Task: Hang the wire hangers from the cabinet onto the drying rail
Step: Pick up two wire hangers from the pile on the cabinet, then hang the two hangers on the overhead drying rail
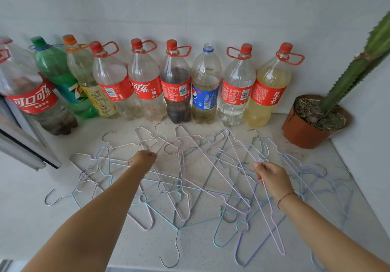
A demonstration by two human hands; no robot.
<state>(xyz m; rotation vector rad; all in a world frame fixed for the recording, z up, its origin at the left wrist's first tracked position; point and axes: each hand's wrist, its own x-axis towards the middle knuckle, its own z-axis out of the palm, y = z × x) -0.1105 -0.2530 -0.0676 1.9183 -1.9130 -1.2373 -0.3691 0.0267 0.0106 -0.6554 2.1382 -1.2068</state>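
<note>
Several thin wire hangers (196, 189) in pink, blue, teal and lilac lie tangled in a heap on the pale speckled cabinet top (38, 219). My left hand (145, 159) reaches into the far left of the heap, its fingers pinched on a pink hanger (147, 140). My right hand (272, 176) is over the right side, its fingers closed around the wire of a long pink hanger (253, 189) that runs from the bottles toward me. No drying rail is in view.
A row of large plastic soda bottles (145, 84) stands along the white back wall behind the heap. A potted cactus (312, 120) sits in the right corner. A window frame (25, 143) juts in at the left.
</note>
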